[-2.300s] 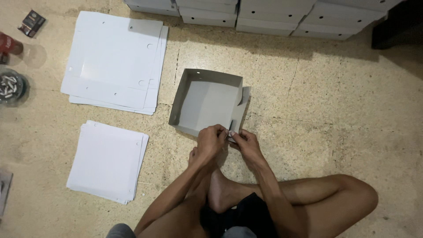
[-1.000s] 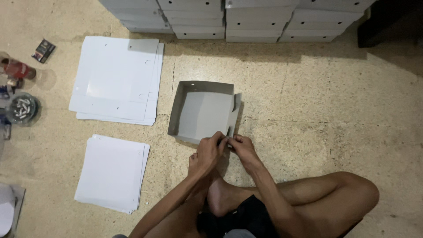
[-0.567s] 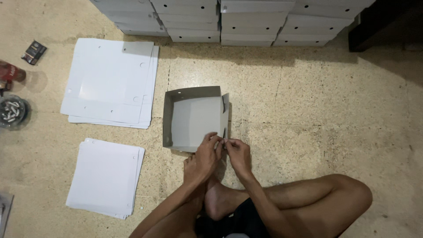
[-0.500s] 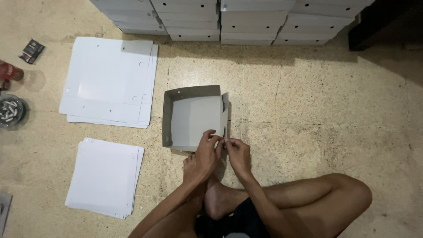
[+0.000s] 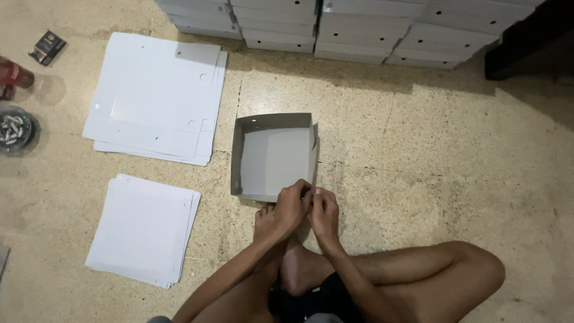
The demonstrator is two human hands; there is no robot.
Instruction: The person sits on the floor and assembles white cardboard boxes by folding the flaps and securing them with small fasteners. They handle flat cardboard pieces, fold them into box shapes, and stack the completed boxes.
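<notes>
While I sit cross-legged, my left hand (image 5: 291, 206) and right hand (image 5: 323, 210) pinch the near right corner of a grey cardboard box (image 5: 272, 157); bare floor (image 5: 418, 155) lies open rightward.

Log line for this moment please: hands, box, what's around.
left hand: pinching near-right corner of grey cardboard box | right hand: at same corner | box: open, on floor | flat white sheets: two stacks, left

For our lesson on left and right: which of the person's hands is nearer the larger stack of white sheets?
Left. The left hand grips the grey box's near right corner, on the side toward the larger stack of white sheets; the right hand sits just beyond it, farther away.
</notes>
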